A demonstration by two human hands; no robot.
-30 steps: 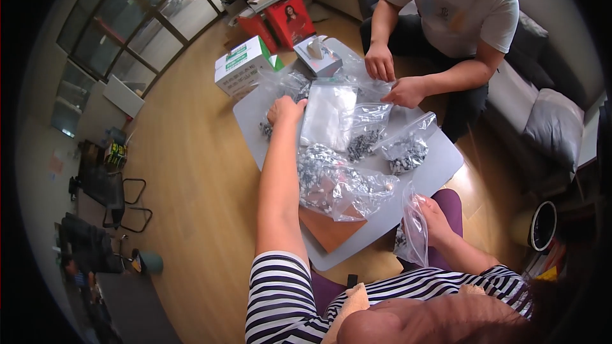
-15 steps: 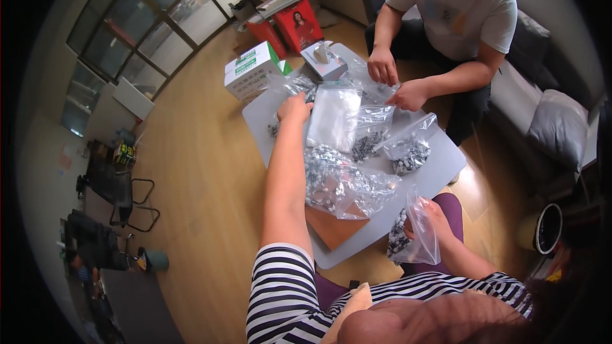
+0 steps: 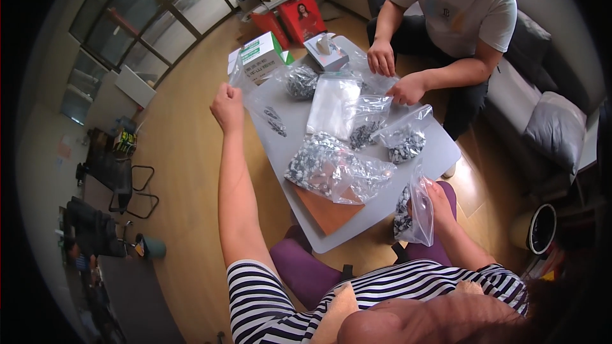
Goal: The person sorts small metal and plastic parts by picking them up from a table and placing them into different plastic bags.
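Note:
My left hand reaches out past the table's left edge, fingers closed on a thin clear plastic bag. A few dark small pieces show at that bag's table end. Low at the near right, my right hand grips a clear zip bag with black and grey small parts inside. Between my hands lies a large clear bag of black, grey and white small parts, partly over a brown flat piece. Beyond it rests a stack of flat clear bags.
More filled bags lie on the grey table, including a zip bag at right. A tissue box and carton stand at the far end. Across the table a seated person's hands handle a clear bag. A bin stands at right.
My left hand has moved left from the table's far part to beyond its edge, drawing the clear bag with it. My right hand still holds its zip bag.

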